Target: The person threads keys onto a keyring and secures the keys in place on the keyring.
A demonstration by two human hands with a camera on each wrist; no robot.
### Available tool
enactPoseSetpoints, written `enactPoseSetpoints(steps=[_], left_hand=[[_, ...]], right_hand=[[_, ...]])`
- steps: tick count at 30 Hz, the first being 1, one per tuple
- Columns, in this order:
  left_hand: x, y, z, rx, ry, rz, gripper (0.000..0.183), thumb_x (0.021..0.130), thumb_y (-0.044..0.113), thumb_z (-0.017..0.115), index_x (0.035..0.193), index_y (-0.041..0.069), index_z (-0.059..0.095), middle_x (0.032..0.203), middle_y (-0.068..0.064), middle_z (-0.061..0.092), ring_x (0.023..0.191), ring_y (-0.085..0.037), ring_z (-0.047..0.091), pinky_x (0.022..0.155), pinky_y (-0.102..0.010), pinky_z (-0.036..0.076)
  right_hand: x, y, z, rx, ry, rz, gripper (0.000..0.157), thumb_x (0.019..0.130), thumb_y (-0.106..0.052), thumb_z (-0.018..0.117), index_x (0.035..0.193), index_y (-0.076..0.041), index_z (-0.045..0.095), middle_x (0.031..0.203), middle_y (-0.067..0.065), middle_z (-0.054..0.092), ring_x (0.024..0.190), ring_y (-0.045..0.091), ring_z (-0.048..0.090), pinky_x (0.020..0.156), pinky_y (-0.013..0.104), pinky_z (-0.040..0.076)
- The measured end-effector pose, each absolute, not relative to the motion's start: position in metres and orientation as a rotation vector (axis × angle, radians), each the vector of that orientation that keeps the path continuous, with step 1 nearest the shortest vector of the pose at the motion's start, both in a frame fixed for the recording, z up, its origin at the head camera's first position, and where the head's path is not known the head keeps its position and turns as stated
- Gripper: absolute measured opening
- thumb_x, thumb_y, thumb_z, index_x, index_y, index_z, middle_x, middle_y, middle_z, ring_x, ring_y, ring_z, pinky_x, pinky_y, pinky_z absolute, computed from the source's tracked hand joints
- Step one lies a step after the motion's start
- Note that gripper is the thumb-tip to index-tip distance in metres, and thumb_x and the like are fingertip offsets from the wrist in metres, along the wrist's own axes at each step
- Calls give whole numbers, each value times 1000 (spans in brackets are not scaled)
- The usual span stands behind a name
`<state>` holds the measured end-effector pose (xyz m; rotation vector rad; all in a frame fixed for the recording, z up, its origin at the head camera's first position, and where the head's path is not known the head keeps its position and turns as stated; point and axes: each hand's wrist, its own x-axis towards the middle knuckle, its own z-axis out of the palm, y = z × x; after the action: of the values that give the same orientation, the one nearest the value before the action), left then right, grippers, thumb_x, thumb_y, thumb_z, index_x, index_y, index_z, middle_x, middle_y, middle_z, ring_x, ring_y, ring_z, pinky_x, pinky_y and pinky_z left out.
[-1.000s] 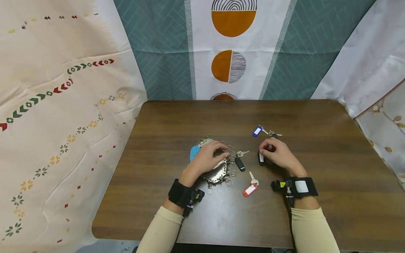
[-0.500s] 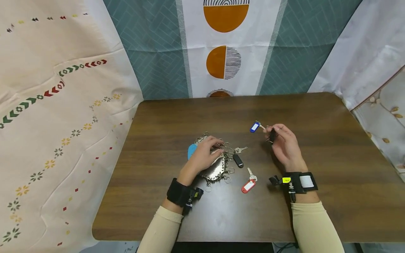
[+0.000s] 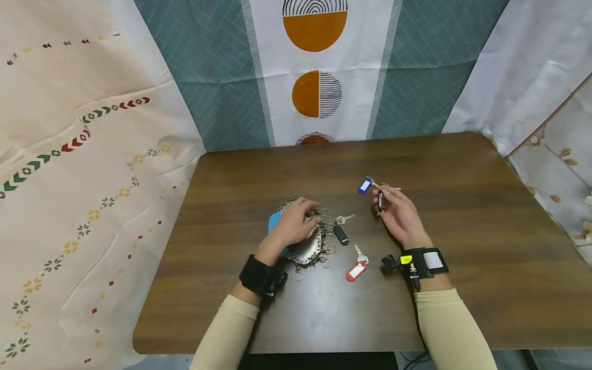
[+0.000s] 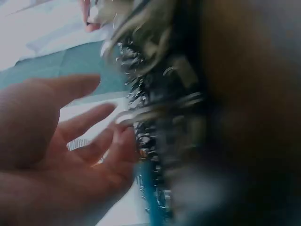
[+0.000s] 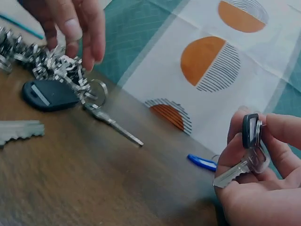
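Observation:
My right hand (image 3: 401, 216) pinches a black key tag (image 5: 250, 132) with a silver key (image 5: 233, 173) hanging from it, held above the table. My left hand (image 3: 293, 223) lies over a shiny metal disc (image 3: 307, 251) fringed with many small key rings. Its thumb and fingers stand apart, and in the left wrist view, which is blurred, the fingertips touch the rings. Beside the disc's right edge lies a black key tag (image 3: 341, 235) with a key (image 3: 344, 219). A red key tag (image 3: 356, 271) with its key (image 3: 361, 254) rests nearer the front.
A blue key tag (image 3: 365, 185) with a key lies behind my right hand, which partly hides what is there. Something flat and blue (image 3: 274, 222) shows left of the disc. The brown table (image 3: 485, 246) is bordered by patterned cloths (image 3: 222, 87).
My right hand has lifted the black key tag off the table and turned palm inward, bringing it slightly left. My left hand stays over the disc. The head view has shifted a little.

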<state>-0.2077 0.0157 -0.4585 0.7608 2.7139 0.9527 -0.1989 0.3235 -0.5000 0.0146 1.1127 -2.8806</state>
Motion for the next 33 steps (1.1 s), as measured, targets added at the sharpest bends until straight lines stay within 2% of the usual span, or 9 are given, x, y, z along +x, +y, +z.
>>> enactPoseSetpoints(steps=[2, 4, 8, 11, 16, 19, 23, 27, 33], left_hand=[[-212, 18, -451, 792, 2678, 865, 43, 104, 26, 63, 142, 7, 56, 137, -14, 54, 113, -27, 58, 92, -43, 52], [-218, 22, -442, 819, 2681, 753, 42, 104, 26, 63, 141, 8, 57, 137, -14, 57, 123, -30, 55, 98, -44, 50], [-234, 29, -429, 903, 2794, 465, 32, 102, 21, 66, 133, 15, 66, 128, -9, 67, 129, -29, 53, 100, -42, 51], [-245, 29, -427, 944, 2816, 234, 27, 99, 21, 69, 126, 21, 71, 121, -4, 67, 115, -25, 60, 87, -40, 55], [-250, 10, -427, 884, 2755, 76, 20, 93, 30, 77, 112, 24, 74, 115, -1, 63, 98, -21, 59, 79, -40, 52], [-250, -1, -427, 855, 2750, 90, 12, 91, 31, 79, 97, 22, 73, 106, 0, 63, 91, -20, 56, 73, -37, 48], [-250, -13, -429, 869, 2730, 143, 18, 93, 30, 77, 85, 18, 67, 96, 0, 60, 83, -18, 52, 68, -32, 42], [-247, -26, -433, 874, 2769, 261, 16, 98, 24, 71, 88, 15, 62, 95, -3, 56, 79, -18, 52, 68, -31, 45], [-235, -56, -438, 643, 2849, 870, 14, 99, 19, 68, 89, 12, 61, 90, -5, 66, 74, -19, 58, 62, -31, 46]], right_hand=[[-195, 324, -502, 26, 1108, -2891, 21, 106, -6, 55, 119, 5, 67, 123, 14, 61, 106, 24, 60, 86, 29, 54], [-193, 322, -501, 29, 1134, -2886, 20, 106, -6, 55, 118, 3, 67, 126, 15, 58, 109, 24, 60, 87, 28, 54], [-192, 313, -498, 26, 1169, -2885, 21, 105, -7, 56, 120, 4, 67, 126, 14, 58, 111, 23, 60, 87, 27, 55], [-193, 301, -497, 51, 1156, -2894, 20, 104, -6, 58, 119, 4, 67, 123, 14, 61, 108, 23, 61, 86, 27, 55], [-202, 273, -496, 68, 1179, -2845, 18, 102, -7, 61, 115, 2, 70, 132, 18, 54, 106, 24, 61, 86, 26, 55], [-207, 260, -494, 39, 1193, -2829, 22, 102, -7, 61, 119, 5, 67, 135, 21, 50, 107, 25, 61, 87, 27, 56], [-207, 249, -493, 38, 1178, -2827, 21, 102, -6, 61, 119, 7, 66, 126, 18, 59, 105, 26, 62, 86, 27, 57], [-206, 242, -493, 67, 1186, -2818, 16, 102, -6, 61, 113, 3, 70, 122, 16, 61, 104, 25, 63, 85, 27, 57], [-213, 230, -493, 9, 1196, -2806, 26, 102, -7, 62, 123, 9, 63, 135, 23, 50, 107, 25, 63, 87, 27, 57]])
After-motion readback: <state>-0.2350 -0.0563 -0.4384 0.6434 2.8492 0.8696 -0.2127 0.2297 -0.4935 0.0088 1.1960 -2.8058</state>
